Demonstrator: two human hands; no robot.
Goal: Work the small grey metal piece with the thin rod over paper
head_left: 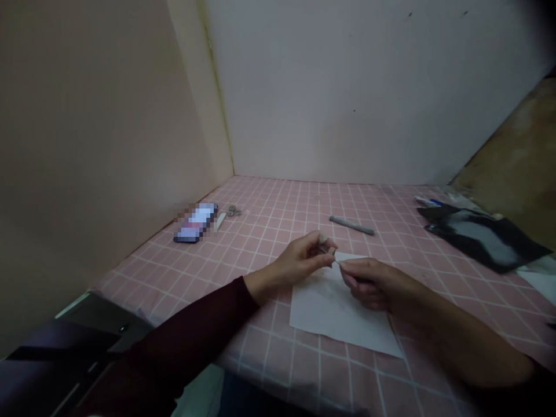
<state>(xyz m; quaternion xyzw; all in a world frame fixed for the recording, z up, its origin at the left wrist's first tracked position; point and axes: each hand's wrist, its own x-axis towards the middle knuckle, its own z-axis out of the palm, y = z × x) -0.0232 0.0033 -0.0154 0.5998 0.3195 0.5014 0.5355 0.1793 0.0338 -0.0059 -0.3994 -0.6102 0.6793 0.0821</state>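
Note:
Fingers closed in a pinch, my left hand (pixel 304 255) holds something small and pale that I cannot make out. Just to its right, my right hand (pixel 369 281) is also closed, with thumb and forefinger on a thin end that runs between the two hands. Both are held over a white sheet of paper (pixel 343 324). The sheet lies on a pink checked tablecloth (pixel 286 214). Beyond my hands lies a slim grey bar-shaped object (pixel 351 225).
At the left lies a phone (pixel 195 225) with its screen lit, beside a white strip (pixel 220 222) and a small grey metallic cluster (pixel 234 211). A black plastic sheet or bag (pixel 482 234) lies at the right. Walls (pixel 330 104) border the table at the back and left.

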